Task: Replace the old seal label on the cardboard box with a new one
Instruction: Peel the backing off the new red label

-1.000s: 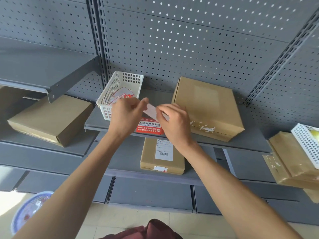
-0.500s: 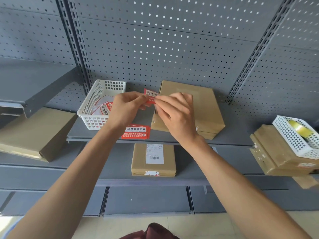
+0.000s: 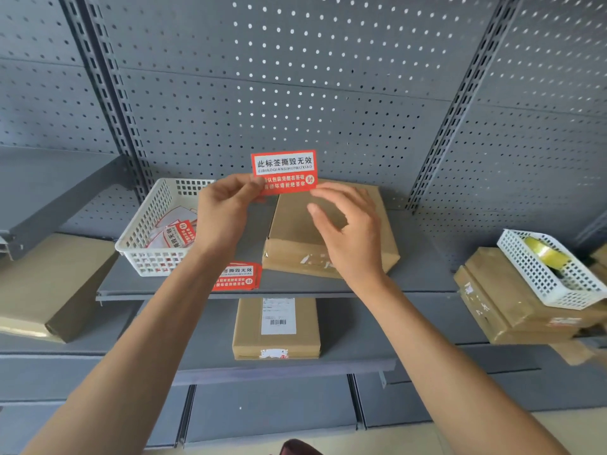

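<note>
A red and white seal label [image 3: 284, 171] is held upright in the air above the shelf. My left hand [image 3: 223, 214] pinches its lower left corner. My right hand [image 3: 348, 224] touches its lower right corner with a fingertip, its other fingers spread. Behind and below my right hand lies the cardboard box [image 3: 295, 231], flat on the grey shelf [image 3: 417, 280]. Torn white scraps of an old label [image 3: 315, 260] show on the box's front edge. A second red label [image 3: 237, 277] lies on the shelf by my left forearm.
A white basket [image 3: 154, 238] holding more red labels stands left of the box. Another box with a barcode sticker [image 3: 276, 328] lies on the shelf below. At the right, a white basket with a tape roll [image 3: 551, 267] rests on stacked boxes. A large box [image 3: 49, 284] lies at the left.
The label has come up higher and now faces me fully. My right hand has loosened from a pinch to a fingertip touch. The view has shifted slightly upward and closer.
</note>
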